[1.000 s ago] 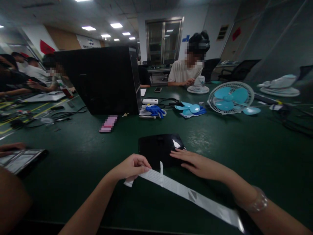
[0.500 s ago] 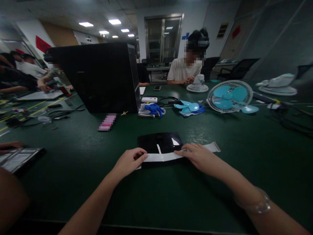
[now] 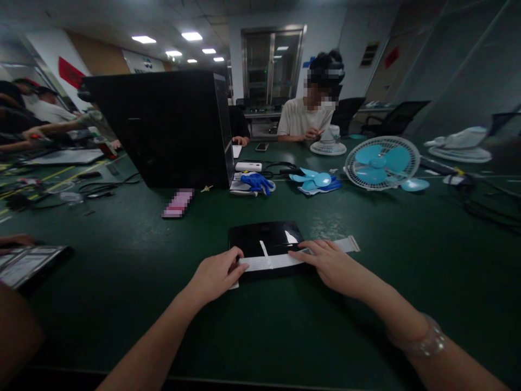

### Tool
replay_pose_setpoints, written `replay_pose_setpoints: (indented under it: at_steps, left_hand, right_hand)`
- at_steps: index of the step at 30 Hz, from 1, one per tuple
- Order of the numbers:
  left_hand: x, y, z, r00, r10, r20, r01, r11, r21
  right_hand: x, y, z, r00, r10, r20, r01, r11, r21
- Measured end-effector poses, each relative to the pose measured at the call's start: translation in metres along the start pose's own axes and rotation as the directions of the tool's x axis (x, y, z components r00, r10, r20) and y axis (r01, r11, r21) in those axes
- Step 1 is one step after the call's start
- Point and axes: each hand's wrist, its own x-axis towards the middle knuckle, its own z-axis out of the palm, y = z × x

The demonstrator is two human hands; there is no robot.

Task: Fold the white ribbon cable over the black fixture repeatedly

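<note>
A glossy black flat device (image 3: 266, 239) lies on the green table (image 3: 366, 304) in front of me. A long white strip (image 3: 277, 259) lies across its near edge, its right end (image 3: 348, 244) resting on the table. My left hand (image 3: 215, 274) pinches the strip's left end, fingers curled. My right hand (image 3: 331, 266) lies flat on the strip at the device's right corner, fingers stretched out and pressing down.
A big black box (image 3: 163, 130) stands behind, with a pink phone (image 3: 178, 203), blue gloves (image 3: 256, 182) and blue fan parts (image 3: 380, 163) near it. A person (image 3: 309, 111) sits opposite. At the left, another person's hand (image 3: 14, 240) touches a tablet (image 3: 30, 263).
The strip went from hanging diagonally toward me to lying flat across the device. My right hand moved onto it; in the last half second both hands barely shifted.
</note>
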Motion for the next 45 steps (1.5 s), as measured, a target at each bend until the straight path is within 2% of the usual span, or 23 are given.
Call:
replay_pose_setpoints:
  at_steps: [5,10,14,21,28,31,40,45]
  left_hand:
    - [0.002,0.001,-0.001,0.998,-0.041,-0.038,0.043,0.996,0.075]
    - [0.001,0.003,-0.007,0.992,-0.11,-0.059,0.117,0.984,0.137]
    - [-0.003,0.004,-0.013,0.996,-0.092,-0.015,0.093,0.978,0.188]
    - [-0.005,0.005,-0.015,0.997,-0.074,0.007,0.071,0.98,0.184]
    - [-0.004,0.006,-0.012,0.997,-0.063,-0.042,0.069,0.982,0.176]
    - [-0.004,0.005,-0.01,0.998,-0.06,-0.032,0.065,0.981,0.182]
    - [-0.002,0.002,-0.01,0.997,-0.073,-0.036,0.078,0.981,0.175]
    - [-0.002,0.004,-0.012,0.993,-0.103,-0.054,0.109,0.986,0.124]
  right_hand:
    - [0.0,-0.002,-0.004,0.999,0.03,0.027,-0.031,0.998,0.052]
    - [0.003,-0.02,-0.007,0.998,-0.052,-0.04,0.057,0.986,0.157]
    - [0.01,-0.038,-0.003,0.992,-0.122,-0.01,0.122,0.973,0.195]
    - [0.016,-0.048,0.005,0.991,-0.134,-0.025,0.136,0.986,0.094]
    - [0.019,-0.057,0.012,0.987,-0.124,-0.1,0.121,0.992,-0.035]
    - [0.019,-0.057,0.011,0.983,-0.137,-0.124,0.129,0.989,-0.066]
    - [0.019,-0.053,0.007,0.981,-0.155,-0.119,0.156,0.988,0.0]
    - [0.02,-0.034,0.006,0.985,-0.153,-0.075,0.16,0.982,0.104]
